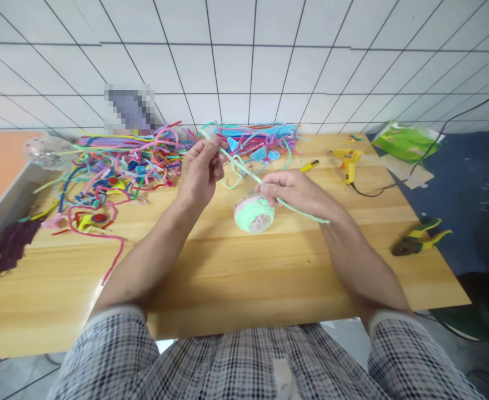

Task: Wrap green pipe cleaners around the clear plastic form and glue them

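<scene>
Head view: above the middle of the worktop (228,294), the left hand (203,164) pinches a pale green fuzzy stem (252,174) between closed fingertips. The right hand (290,188) grips it farther along, fingers curled. Just beneath that hand is the green-wrapped ball (243,219); whether it rests or hangs is unclear. Pliers (415,240) lie by the right edge.

On my camera I see a yellow glue gun (349,164) right of the right hand (291,186). Farther right are a bright green bag (409,141) and some pliers (408,245). Far left of the left hand (201,169) is a dark purple bundle (16,242).
</scene>
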`<state>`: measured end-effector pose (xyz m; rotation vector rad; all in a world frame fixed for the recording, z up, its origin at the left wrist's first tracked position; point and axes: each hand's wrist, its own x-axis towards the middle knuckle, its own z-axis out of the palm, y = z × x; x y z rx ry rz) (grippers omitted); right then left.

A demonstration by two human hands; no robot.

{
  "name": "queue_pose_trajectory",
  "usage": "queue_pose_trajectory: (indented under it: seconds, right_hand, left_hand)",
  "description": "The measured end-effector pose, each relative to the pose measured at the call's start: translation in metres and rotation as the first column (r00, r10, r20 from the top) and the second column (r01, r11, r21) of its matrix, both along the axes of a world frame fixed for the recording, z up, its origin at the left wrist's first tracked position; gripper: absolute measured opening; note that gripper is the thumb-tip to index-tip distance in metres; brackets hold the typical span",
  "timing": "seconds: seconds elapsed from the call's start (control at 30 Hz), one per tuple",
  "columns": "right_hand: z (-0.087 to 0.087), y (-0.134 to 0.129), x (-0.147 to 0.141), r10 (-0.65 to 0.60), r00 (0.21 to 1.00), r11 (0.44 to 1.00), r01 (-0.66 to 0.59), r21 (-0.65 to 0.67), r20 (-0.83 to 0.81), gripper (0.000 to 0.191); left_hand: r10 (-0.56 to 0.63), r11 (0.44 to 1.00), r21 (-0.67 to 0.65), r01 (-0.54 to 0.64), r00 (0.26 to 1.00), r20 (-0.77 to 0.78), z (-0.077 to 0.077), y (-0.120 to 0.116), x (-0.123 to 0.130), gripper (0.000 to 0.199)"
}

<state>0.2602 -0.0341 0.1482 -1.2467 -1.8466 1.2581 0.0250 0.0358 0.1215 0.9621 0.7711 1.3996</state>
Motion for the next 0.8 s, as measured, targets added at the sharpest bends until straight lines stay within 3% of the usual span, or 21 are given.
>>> queue_pose_trajectory:
  seconds: [0.13, 0.27, 0.43, 0.53, 0.6, 0.67, 0.7, 0.73, 0.8]
  right_hand:
    - [0.003, -0.005, -0.004, -0.018, 0.998, 0.999, 0.015, 0.05, 0.053, 0.038]
    - [0.004, -0.005, -0.003, -0.037, 0.996, 0.996, 0.029, 0.09, 0.086, 0.034]
    - [-0.003, 0.013, 0.02, -0.114, 0.988, 0.982, 0.096, 0.16, 0.103, 0.029]
    - [-0.006, 0.025, 0.039, -0.219, 0.948, 0.955, 0.16, 0.249, 0.23, 0.027]
    - [-0.003, 0.026, 0.049, -0.382, 0.86, 0.89, 0.243, 0.387, 0.338, 0.019]
    - [0.007, 0.017, 0.051, -0.555, 0.757, 0.769, 0.309, 0.559, 0.345, 0.007]
    - [0.014, 0.009, 0.048, -0.618, 0.729, 0.694, 0.329, 0.64, 0.295, 0.011]
    - [0.021, -0.001, 0.043, -0.638, 0.738, 0.631, 0.335, 0.7, 0.222, 0.013]
    - [0.034, -0.022, 0.028, -0.584, 0.809, 0.572, 0.36, 0.737, 0.058, 0.005]
  left_hand:
    - [0.075, 0.997, -0.032, -0.075, 0.997, 0.013, -0.011, 0.005, 0.003, 0.034]
    - [0.077, 0.996, -0.044, -0.077, 0.997, -0.005, -0.02, 0.013, 0.0, 0.035]
    - [0.044, 0.998, -0.046, -0.045, 0.999, -0.014, -0.018, 0.022, -0.011, 0.028]
    - [-0.01, 0.996, -0.087, 0.01, 1.0, -0.002, -0.016, 0.02, -0.009, 0.025]
    - [-0.031, 0.994, -0.101, 0.03, 1.0, -0.002, -0.013, 0.015, -0.004, 0.023]
    - [-0.035, 0.995, -0.098, 0.035, 0.999, 0.005, -0.008, 0.008, 0.001, 0.021]
    - [-0.04, 0.995, -0.095, 0.041, 0.999, 0.007, -0.004, 0.003, 0.003, 0.022]
    - [-0.046, 0.995, -0.09, 0.046, 0.999, 0.007, 0.0, -0.002, 0.005, 0.024]
    - [-0.063, 0.997, -0.052, 0.062, 0.998, -0.016, 0.008, -0.015, 0.009, 0.025]
